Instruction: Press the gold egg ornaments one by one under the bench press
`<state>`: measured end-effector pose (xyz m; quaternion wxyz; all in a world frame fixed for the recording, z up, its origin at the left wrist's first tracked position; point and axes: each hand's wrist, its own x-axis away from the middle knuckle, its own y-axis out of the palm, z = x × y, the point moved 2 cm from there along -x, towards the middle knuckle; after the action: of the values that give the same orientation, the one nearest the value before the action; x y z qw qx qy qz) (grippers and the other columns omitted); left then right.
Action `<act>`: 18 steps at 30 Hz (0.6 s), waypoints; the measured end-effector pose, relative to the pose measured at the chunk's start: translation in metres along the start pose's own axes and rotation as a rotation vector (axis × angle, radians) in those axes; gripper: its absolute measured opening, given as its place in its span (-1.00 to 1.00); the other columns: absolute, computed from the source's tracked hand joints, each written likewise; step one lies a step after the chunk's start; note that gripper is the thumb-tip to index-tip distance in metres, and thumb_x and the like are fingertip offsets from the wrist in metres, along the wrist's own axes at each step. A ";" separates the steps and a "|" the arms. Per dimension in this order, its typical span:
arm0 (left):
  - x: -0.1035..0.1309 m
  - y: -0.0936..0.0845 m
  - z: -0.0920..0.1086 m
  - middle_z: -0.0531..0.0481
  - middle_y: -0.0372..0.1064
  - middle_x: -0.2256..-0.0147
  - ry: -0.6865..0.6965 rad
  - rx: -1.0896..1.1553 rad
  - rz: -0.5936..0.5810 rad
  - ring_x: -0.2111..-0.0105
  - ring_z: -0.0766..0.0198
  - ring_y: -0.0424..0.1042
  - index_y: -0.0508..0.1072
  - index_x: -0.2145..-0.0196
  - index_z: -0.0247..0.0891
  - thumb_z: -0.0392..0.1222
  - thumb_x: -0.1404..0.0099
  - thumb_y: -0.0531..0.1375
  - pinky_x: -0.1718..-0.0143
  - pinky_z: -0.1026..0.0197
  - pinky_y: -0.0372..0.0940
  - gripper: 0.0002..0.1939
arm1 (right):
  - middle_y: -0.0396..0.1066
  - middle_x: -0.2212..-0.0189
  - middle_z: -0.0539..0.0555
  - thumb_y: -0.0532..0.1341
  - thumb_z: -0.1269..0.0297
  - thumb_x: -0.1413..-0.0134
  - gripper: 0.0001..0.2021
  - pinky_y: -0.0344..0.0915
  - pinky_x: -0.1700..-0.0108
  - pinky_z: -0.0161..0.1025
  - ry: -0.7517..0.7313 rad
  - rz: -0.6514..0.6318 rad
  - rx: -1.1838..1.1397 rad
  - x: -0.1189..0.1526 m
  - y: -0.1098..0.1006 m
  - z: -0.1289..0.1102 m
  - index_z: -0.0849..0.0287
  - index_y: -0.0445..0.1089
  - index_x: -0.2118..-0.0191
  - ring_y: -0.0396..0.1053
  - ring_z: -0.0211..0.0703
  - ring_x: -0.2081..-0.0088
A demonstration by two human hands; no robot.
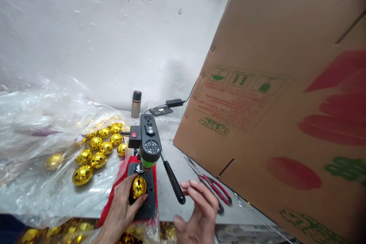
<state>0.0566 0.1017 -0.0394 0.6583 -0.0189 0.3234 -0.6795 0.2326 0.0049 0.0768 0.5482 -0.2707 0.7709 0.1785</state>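
Drilling step: left hand [122, 204] pinches a gold ball [139, 187] on the drill base [147, 206], right under the bit at 6 o'clock of the drill head [150, 141]. Right hand [198, 209], fingers loosely curled and holding nothing, sits at 4 o'clock of the lever knob [178, 194], just short of it. Next likely needs that hand closing on the lever while the ball stays steady.

The gold ball [139, 187] under the small press [149, 141] is faceted and mirror-glossy, like the loose gold balls [98, 146] beside it. The press body looks like matt black plastic, its lever handle [175, 183] smooth black. A red cloth [114, 194] lies beneath. The plastic bag [34, 129] is clear and crinkled. The cardboard box [274, 95] is matt brown, printed. The flask [136, 105] is brushed metal.
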 end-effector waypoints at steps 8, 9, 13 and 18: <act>-0.009 0.019 -0.006 -0.18 0.61 0.03 -0.002 -0.051 -0.048 0.01 -0.22 0.56 0.56 -0.05 -0.16 -0.01 -0.14 0.36 -0.05 -0.31 0.44 -0.49 | 0.45 0.12 0.13 0.16 0.15 -0.51 -0.72 0.49 0.10 -0.25 -0.142 -0.041 -0.009 -0.053 0.021 -0.032 0.24 0.43 -0.08 0.44 -0.18 0.06; -0.009 0.020 -0.006 -0.18 0.61 0.03 -0.019 -0.052 -0.069 0.01 -0.22 0.55 0.55 -0.06 -0.16 0.00 -0.14 0.36 -0.06 -0.32 0.42 -0.48 | 0.46 0.14 0.13 0.16 0.17 -0.51 -0.73 0.48 0.12 -0.25 -0.148 -0.037 -0.024 -0.054 0.021 -0.030 0.25 0.44 -0.08 0.45 -0.17 0.08; -0.010 0.019 -0.006 -0.19 0.59 0.02 -0.067 -0.043 -0.156 -0.02 -0.23 0.49 0.53 -0.11 -0.20 0.00 -0.15 0.37 -0.12 -0.33 0.35 -0.43 | 0.48 0.18 0.15 0.17 0.18 -0.49 -0.72 0.48 0.20 -0.15 -0.169 -0.038 -0.072 -0.052 0.017 -0.021 0.25 0.46 -0.10 0.48 -0.09 0.13; -0.007 0.018 -0.006 -0.21 0.56 -0.03 -0.075 -0.028 -0.181 -0.06 -0.24 0.45 0.51 -0.12 -0.19 -0.03 -0.15 0.38 -0.14 -0.32 0.31 -0.42 | 0.47 0.21 0.13 0.17 0.07 -0.49 -0.66 0.48 0.27 -0.18 -0.191 -0.027 -0.110 -0.056 0.019 -0.013 0.25 0.44 -0.08 0.48 -0.11 0.19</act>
<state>0.0708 0.1122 -0.0495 0.6056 -0.0825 0.3050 -0.7303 0.2247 0.0250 0.1332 0.6059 -0.2926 0.7004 0.2382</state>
